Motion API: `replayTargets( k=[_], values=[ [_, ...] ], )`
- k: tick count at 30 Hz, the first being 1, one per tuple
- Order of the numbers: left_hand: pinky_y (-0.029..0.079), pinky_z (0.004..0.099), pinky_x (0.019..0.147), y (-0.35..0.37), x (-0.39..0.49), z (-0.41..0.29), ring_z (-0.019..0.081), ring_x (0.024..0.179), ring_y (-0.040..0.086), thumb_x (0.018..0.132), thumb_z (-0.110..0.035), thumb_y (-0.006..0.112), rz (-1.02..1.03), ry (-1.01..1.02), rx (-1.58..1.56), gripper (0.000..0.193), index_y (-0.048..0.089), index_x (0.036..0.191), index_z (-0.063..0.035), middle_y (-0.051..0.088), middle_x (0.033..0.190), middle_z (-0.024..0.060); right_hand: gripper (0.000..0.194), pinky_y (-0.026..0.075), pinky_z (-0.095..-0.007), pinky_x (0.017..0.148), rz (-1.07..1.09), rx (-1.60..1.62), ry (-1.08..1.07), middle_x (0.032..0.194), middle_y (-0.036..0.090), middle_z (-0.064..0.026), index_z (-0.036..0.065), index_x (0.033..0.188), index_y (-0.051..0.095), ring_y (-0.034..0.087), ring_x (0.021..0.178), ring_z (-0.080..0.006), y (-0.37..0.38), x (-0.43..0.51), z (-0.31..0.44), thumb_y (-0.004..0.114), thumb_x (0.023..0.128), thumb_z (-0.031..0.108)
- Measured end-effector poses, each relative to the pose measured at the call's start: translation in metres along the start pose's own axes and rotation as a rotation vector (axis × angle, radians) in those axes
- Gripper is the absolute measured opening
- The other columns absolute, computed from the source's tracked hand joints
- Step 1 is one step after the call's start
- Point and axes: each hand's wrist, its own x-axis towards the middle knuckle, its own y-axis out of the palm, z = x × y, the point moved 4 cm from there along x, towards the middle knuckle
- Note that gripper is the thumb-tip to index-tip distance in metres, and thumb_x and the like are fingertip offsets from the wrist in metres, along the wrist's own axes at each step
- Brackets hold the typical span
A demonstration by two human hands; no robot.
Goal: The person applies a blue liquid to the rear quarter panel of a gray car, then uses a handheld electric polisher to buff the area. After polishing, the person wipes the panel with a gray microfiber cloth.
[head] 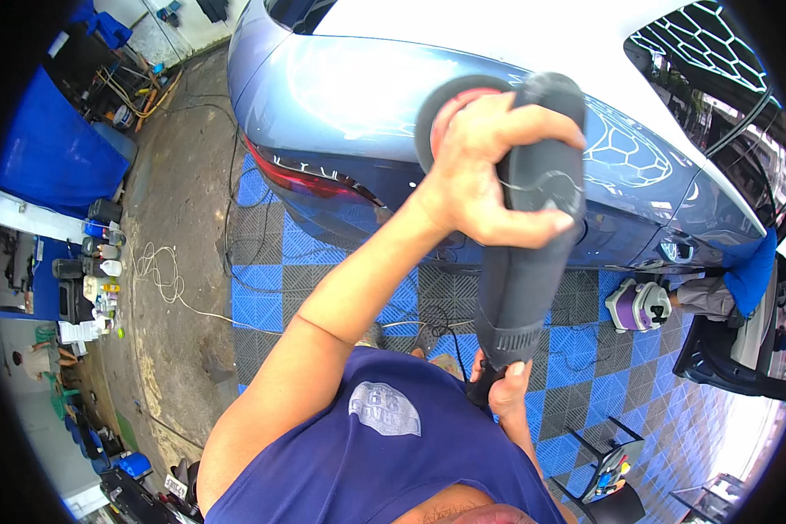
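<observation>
A black car polisher (537,196), slightly blurred, lies over the rear side of a blue-grey car (360,85). Its dark round pad (426,124) with a red backing rests at the glossy body panel above the red tail light (308,180). My left hand (478,170) grips the polisher's head from above, thumb and fingers spread around the black housing. Lower down, close to my shirt, my right hand (511,386) is closed around the rear end of the tool. The hand and housing partly hide the pad.
Black cables (229,216) and a pale cord (170,281) trail over concrete and blue-grey floor tiles (255,298). A purple-and-white machine (638,304) stands beside a person in blue (753,275). A small black stand (609,465) is at lower right; bottles (111,268) line the left.
</observation>
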Motion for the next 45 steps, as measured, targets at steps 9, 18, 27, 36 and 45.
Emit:
replayTargets(
  k=[9,18,27,36,45],
  values=[
    [0.049,0.0357,0.073,-0.042,-0.008,-0.007,0.0246,0.081,0.065,0.062,-0.029,0.079,-0.017,-0.055,-0.057,0.048,0.069,0.102,-0.005,0.069,0.092,0.009,0.091,0.046,-0.0268,0.054,-0.023,0.079,-0.034,0.08,0.061,-0.0074,-0.003,0.13,0.048,0.058,0.06,-0.0127,0.056,-0.002,-0.009,0.052,0.088,0.078],
    [0.05,0.0312,0.088,-0.167,-0.058,-0.029,0.0198,0.096,0.064,0.066,-0.02,0.073,-0.271,-0.125,-0.077,0.055,0.063,0.116,0.0023,0.067,0.11,0.0135,0.108,0.048,-0.0463,0.104,0.249,-0.242,-0.045,0.144,0.052,-0.0286,0.004,0.162,0.008,0.058,0.128,-0.0423,0.145,0.026,0.01,0.057,0.09,0.068],
    [0.051,0.0298,0.085,-0.167,-0.047,-0.027,0.0184,0.094,0.065,0.07,-0.016,0.073,-0.216,-0.014,-0.049,0.051,0.065,0.116,0.0026,0.068,0.111,0.0136,0.107,0.052,-0.0426,0.097,0.179,-0.191,-0.135,0.14,0.056,-0.0247,0.001,0.161,0.013,0.064,0.119,-0.0349,0.142,0.031,0.004,0.06,0.09,0.065],
    [0.046,0.0375,0.071,-0.071,-0.01,-0.006,0.0255,0.076,0.063,0.065,-0.025,0.076,-0.039,0.099,-0.057,0.04,0.07,0.101,-0.0084,0.068,0.086,0.0072,0.084,0.045,-0.0242,0.056,-0.006,0.023,-0.106,0.09,0.063,-0.0061,-0.002,0.126,0.05,0.057,0.064,-0.0112,0.076,0.004,-0.017,0.062,0.087,0.071],
    [0.048,0.0348,0.093,-0.094,-0.023,-0.012,0.0197,0.096,0.061,0.068,-0.017,0.08,-0.139,-0.032,-0.109,0.077,0.058,0.141,-0.0038,0.068,0.115,0.0096,0.092,0.044,-0.025,0.055,0.036,0.008,-0.076,0.091,0.062,-0.0073,-0.004,0.135,0.045,0.056,0.066,-0.0115,0.093,0.007,-0.013,0.064,0.086,0.071]
  ],
)
